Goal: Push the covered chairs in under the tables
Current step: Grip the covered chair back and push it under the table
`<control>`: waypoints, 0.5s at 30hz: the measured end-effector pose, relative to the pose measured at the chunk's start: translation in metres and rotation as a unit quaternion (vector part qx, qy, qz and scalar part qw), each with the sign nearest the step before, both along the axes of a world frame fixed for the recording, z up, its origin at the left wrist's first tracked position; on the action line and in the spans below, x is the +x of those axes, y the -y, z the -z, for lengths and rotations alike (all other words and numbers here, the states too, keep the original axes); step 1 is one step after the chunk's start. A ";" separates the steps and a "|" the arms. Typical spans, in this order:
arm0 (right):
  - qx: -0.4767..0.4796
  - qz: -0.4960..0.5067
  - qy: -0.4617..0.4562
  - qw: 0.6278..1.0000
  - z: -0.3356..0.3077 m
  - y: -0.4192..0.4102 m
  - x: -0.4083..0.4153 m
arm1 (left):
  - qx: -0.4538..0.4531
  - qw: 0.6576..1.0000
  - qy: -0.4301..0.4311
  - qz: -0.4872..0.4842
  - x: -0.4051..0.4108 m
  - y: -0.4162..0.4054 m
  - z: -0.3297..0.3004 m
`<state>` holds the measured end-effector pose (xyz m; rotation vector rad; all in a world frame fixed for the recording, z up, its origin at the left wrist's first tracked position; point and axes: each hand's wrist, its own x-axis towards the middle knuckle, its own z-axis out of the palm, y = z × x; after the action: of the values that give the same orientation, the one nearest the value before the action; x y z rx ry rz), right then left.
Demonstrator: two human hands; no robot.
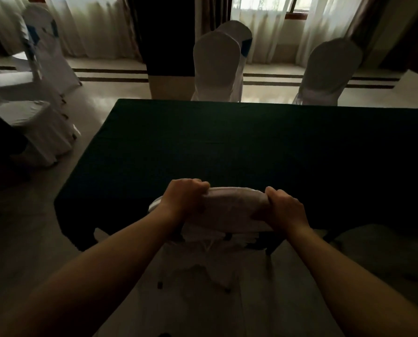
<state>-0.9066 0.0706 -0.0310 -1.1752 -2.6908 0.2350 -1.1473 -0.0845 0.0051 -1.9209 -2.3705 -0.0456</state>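
Gripping now: my left hand [183, 198] and right hand [284, 209] have their fingers [198, 184] clamped over the top of the covered chair [227, 207], at 6 o'clock against the dark bench [227, 142].
Done: this seat looks tucked under (I judge nearly home).
Left: two white chairs [216, 66] at 12 o'clock stand at the far edge; loose chairs [33, 122] at 9 o'clock.

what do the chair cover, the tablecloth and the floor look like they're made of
Chair cover: white fabric, probably a stretchy matte weave; it bunches under both hands and gathers in folds lower down.
Tablecloth: dark matte cloth, with faint creases and an edge that drapes over the table.
Floor: hard, polished, perhaps stone or tile; it reflects the window light.
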 end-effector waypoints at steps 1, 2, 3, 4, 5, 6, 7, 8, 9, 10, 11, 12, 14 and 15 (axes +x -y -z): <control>0.004 0.001 0.004 1.000 -0.002 0.005 -0.010 | 0.002 1.000 0.001 0.000 -0.009 0.004 0.004; 0.009 0.000 0.011 1.000 -0.003 0.009 -0.019 | 0.002 1.000 0.004 -0.002 -0.019 0.009 0.009; 0.014 -0.003 0.019 1.000 -0.004 0.012 -0.028 | 0.004 1.000 0.007 -0.003 -0.027 0.013 0.014; 0.018 -0.008 0.027 0.999 -0.005 0.014 -0.035 | 0.008 1.000 0.007 -0.005 -0.034 0.017 0.018; 0.021 -0.013 0.034 0.999 -0.005 0.015 -0.041 | 0.010 1.000 0.006 -0.006 -0.039 0.019 0.020; 0.025 -0.017 0.040 0.999 -0.005 0.015 -0.046 | 0.011 1.000 0.008 -0.007 -0.044 0.022 0.023; 0.030 -0.021 0.044 0.998 -0.004 0.015 -0.051 | 0.013 1.000 0.012 -0.010 -0.048 0.024 0.025; 0.037 -0.023 0.047 0.998 -0.002 0.014 -0.054 | 0.015 1.000 0.014 -0.013 -0.051 0.026 0.027; 0.041 -0.025 0.052 0.997 -0.001 0.014 -0.057 | 0.014 1.000 0.015 -0.018 -0.053 0.028 0.030; 0.044 -0.027 0.055 0.997 0.001 0.015 -0.060 | 0.013 1.000 0.012 -0.023 -0.055 0.030 0.032; 0.043 -0.032 0.052 0.997 0.003 0.015 -0.062 | 0.012 1.000 0.010 -0.026 -0.056 0.030 0.035; 0.040 -0.037 0.045 0.998 0.005 0.016 -0.065 | 0.013 0.999 0.007 -0.029 -0.059 0.032 0.037; 0.035 -0.040 0.038 0.998 0.006 0.013 -0.067 | 0.008 0.999 0.009 -0.037 -0.062 0.029 0.037; 0.035 -0.040 0.038 0.998 0.007 0.011 -0.070 | 0.004 0.999 0.014 -0.043 -0.063 0.029 0.036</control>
<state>-0.9761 0.0597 -0.0379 -1.0783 -2.7903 0.1084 -1.2099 -0.1132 -0.0305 -1.8257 -2.4640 -0.0767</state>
